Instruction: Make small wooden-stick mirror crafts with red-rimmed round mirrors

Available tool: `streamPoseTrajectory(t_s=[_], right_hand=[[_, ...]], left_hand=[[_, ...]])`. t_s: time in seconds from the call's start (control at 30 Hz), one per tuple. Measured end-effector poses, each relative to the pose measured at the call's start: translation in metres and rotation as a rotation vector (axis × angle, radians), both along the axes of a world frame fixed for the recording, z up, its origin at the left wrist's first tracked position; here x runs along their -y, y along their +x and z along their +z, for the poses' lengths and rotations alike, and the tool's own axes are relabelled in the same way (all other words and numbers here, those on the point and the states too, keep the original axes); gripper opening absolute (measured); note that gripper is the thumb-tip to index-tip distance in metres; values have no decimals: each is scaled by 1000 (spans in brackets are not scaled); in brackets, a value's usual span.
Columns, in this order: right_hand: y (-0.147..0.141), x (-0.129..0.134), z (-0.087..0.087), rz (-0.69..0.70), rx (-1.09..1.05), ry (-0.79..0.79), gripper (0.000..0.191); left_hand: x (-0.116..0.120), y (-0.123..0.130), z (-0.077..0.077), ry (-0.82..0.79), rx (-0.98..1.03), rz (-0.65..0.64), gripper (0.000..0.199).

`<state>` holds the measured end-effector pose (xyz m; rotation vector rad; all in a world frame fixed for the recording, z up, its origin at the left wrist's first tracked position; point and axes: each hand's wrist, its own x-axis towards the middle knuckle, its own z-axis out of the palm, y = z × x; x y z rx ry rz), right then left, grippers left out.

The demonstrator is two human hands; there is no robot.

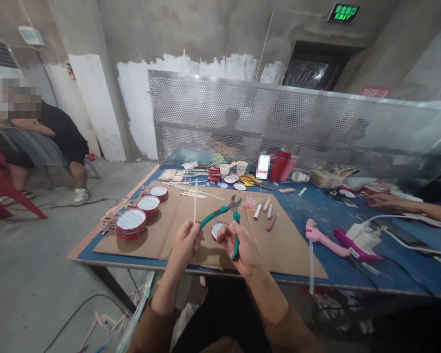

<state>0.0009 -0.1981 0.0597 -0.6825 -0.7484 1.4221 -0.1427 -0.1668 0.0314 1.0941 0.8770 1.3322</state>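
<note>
My left hand [186, 240] is closed around a thin wooden stick [196, 201], which stands almost upright above the fist. In my right hand [245, 249] is a pair of cutting pliers [223, 210] with green handles. The handles are spread, one reaching over toward my left hand, and the jaws are apart and point away from me. Partly hidden behind my right fingers is a small red-rimmed round piece with a pale face [216, 229]. Beneath both hands is a cardboard sheet [158, 242]. Red-rimmed drums [131, 223] stand in a row at its left side.
Crayon-like sticks [269, 222] and colourful scraps [250, 202] lie right of the pliers. Farther right are a pink glue gun [325, 239] and a purple power strip [358, 245]. Bottles [280, 165] stand by the perforated metal screen [206, 108]. Another person's hand [382, 202] reaches in from the right.
</note>
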Motion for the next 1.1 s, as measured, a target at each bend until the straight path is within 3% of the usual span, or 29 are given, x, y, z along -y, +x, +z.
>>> streamPoseTrajectory(t_s=[0.13, 0.27, 0.47, 0.63, 0.8, 0.97, 1.1], right_hand=[[-4, -4, 2, -67, -44, -55, 38], [-8, -6, 6, 41, -115, -34, 42], [-18, -2, -1, 117, -202, -24, 36], [-15, 7, -3, 1, -167, -55, 32], [29, 30, -4, -180, 162, -74, 38], [75, 61, -12, -279, 568, -136, 61], [92, 78, -15, -255, 760, -188, 47]], left_hand=[[2, -2, 4, -6, -82, -117, 42], [2, -2, 2, -3, -169, -279, 44], [5, -8, 3, 11, -131, -268, 40], [7, -10, 0, -10, -171, -261, 40], [5, -2, -5, 66, -399, -288, 38], [8, 3, -6, 211, -658, -295, 35], [8, 2, -7, 207, -709, -312, 38]])
